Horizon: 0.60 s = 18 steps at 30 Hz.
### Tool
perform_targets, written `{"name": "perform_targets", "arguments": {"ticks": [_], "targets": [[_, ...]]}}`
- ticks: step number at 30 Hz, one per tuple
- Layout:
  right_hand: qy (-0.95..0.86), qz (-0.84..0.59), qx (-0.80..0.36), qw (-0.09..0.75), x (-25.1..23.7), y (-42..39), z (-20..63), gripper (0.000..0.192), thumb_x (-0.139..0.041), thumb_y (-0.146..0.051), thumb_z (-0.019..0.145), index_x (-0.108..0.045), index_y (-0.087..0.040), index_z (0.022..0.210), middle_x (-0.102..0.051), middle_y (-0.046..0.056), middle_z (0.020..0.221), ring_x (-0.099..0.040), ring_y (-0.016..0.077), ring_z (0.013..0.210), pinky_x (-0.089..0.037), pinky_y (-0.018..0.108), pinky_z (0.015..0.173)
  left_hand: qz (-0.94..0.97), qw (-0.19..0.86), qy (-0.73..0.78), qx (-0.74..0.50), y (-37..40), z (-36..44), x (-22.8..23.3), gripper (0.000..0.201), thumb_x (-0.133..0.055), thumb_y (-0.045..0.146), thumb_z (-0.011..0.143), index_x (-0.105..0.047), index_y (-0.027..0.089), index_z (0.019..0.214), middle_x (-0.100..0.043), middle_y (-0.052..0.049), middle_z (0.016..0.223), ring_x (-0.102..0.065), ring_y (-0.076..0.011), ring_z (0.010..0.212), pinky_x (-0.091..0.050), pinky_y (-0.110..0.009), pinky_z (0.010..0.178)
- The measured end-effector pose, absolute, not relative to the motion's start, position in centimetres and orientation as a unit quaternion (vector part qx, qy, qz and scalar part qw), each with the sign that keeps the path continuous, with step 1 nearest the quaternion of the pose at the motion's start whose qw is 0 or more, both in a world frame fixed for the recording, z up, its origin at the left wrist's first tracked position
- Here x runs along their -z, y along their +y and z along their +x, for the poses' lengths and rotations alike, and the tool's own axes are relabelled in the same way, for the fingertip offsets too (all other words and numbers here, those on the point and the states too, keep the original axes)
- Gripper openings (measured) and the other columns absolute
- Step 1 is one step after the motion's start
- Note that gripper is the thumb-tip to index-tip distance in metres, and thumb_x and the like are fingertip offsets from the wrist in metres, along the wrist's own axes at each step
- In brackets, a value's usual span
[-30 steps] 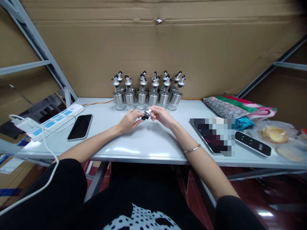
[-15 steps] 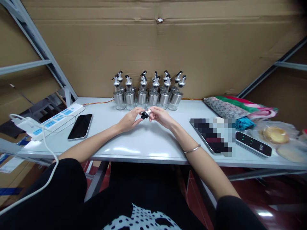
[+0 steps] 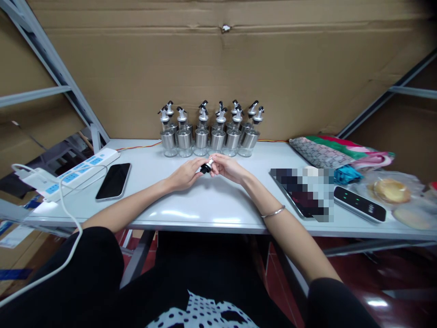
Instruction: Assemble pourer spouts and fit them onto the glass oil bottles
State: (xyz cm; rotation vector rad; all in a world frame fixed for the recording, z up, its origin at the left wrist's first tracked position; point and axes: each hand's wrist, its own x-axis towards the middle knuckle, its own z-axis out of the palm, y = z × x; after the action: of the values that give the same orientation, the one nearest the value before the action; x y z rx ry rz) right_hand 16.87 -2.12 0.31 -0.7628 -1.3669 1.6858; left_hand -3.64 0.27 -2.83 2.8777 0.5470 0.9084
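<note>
Pourer cap (image 3: 206, 166) pinched between left hand (image 3: 186, 174) and right hand (image 3: 228, 167) at frame centre, not yet on a bottle. Capped bottles (image 3: 208, 132) already lined up behind, upper centre.

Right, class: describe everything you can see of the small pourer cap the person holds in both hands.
The pourer cap is small, with a black lower part and a shiny silver spout, metal by the look. It lies tilted, spout up and to the right, just above the white table. The left hand pinches its black end, the right hand its silver end. It sits in front of the dispenser bottles.
</note>
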Motion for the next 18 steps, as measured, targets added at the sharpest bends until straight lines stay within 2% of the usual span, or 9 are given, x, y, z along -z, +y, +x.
{"name": "perform_targets", "arguments": {"ticks": [10, 18], "targets": [[-0.525, -0.313, -0.679, 0.406, -0.40, -2.30, 16.68, 0.018, -0.059, -0.033, 0.085, -0.053, -0.017, 0.077, -0.054, -0.006, 0.043, -0.060, 0.0123, 0.050, -0.043, 0.022, 0.057, 0.933, 0.028, 0.202, -0.296, 0.24, -3.49, 2.92, 0.038, -0.035, 0.031, 0.096, -0.039, 0.014, 0.130, -0.055, -0.017, 0.125, -0.054, -0.0253, 0.112, -0.042, -0.042, 0.094], [-0.521, -0.296, -0.687, 0.412, -0.15, -2.17, 16.64, 0.018, -0.059, -0.032, 0.084, -0.052, -0.017, 0.076, -0.054, -0.006, 0.043, -0.061, 0.0127, 0.050, -0.043, 0.022, 0.057, 0.931, 0.022, 0.234, -0.281, 0.05, -3.09, 2.66, 0.033, -0.037, 0.023, 0.094, -0.043, 0.013, 0.125, -0.058, -0.016, 0.123, -0.054, -0.0242, 0.113, -0.039, -0.039, 0.093]]}}
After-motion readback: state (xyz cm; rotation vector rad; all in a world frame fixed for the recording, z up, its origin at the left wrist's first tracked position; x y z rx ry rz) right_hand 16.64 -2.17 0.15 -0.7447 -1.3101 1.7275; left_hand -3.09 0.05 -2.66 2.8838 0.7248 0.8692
